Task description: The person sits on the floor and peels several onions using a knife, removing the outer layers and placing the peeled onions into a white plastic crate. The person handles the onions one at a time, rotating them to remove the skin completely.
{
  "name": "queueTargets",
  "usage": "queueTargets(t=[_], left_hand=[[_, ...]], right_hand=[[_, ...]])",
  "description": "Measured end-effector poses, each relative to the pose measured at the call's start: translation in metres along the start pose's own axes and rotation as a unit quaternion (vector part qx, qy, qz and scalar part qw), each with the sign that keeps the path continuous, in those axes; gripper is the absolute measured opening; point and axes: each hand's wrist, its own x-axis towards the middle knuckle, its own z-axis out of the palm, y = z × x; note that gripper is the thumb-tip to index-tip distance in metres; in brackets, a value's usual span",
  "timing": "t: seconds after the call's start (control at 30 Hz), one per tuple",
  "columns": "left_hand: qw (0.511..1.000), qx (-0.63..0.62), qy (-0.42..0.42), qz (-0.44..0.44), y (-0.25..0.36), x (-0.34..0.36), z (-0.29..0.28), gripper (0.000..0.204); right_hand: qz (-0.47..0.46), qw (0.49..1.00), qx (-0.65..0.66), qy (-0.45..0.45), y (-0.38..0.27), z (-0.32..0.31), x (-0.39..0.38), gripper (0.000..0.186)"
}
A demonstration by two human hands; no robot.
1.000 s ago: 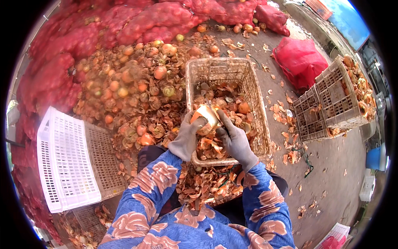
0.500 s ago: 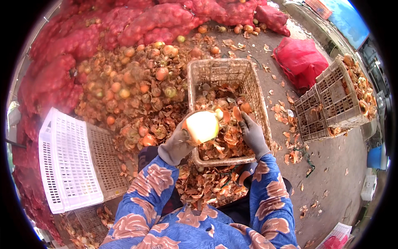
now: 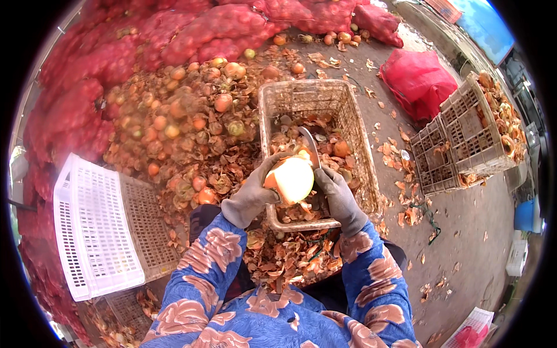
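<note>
My left hand [image 3: 253,194], in a grey glove, is closed round a partly peeled onion [image 3: 292,180] whose bare pale side faces up, with orange skin left on one side. My right hand [image 3: 342,197], gloved alike, grips a knife [image 3: 310,144]; its curved blade points away from me along the onion's right side, and the handle is hidden in my fingers. Both hands are above the near part of a dirty plastic crate [image 3: 362,168], which holds onion skins and a few onions.
Left of the crate lies a heap of unpeeled onions [image 3: 223,102] and loose skins. Red mesh sacks [image 3: 214,35] are piled behind. A white crate [image 3: 96,226] stands at left. At right are a red sack [image 3: 419,84] and a tilted crate of skins [image 3: 473,133].
My right hand has moved left and nearer to the onion, and the knife blade now shows beside it. My left hand has turned the onion slightly.
</note>
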Motion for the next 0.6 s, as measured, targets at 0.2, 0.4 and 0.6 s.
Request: queueTargets(t=[0.2, 0.4, 0.6], left_hand=[[0.995, -0.001, 0.090, -0.033, -0.001, 0.001, 0.005, 0.080], [0.995, 0.057, 0.074, 0.019, -0.004, 0.001, 0.010, 0.084], [0.993, 0.003, 0.119, -0.013, -0.003, 0.004, 0.015, 0.080]], right_hand=[[-0.055, 0.996, -0.034, 0.069, -0.003, 0.002, -0.004, 0.041], [-0.064, 0.978, -0.182, 0.080, -0.008, 0.009, -0.005, 0.038], [-0.244, 0.884, -0.384, 0.108, -0.009, 0.002, -0.008, 0.044]])
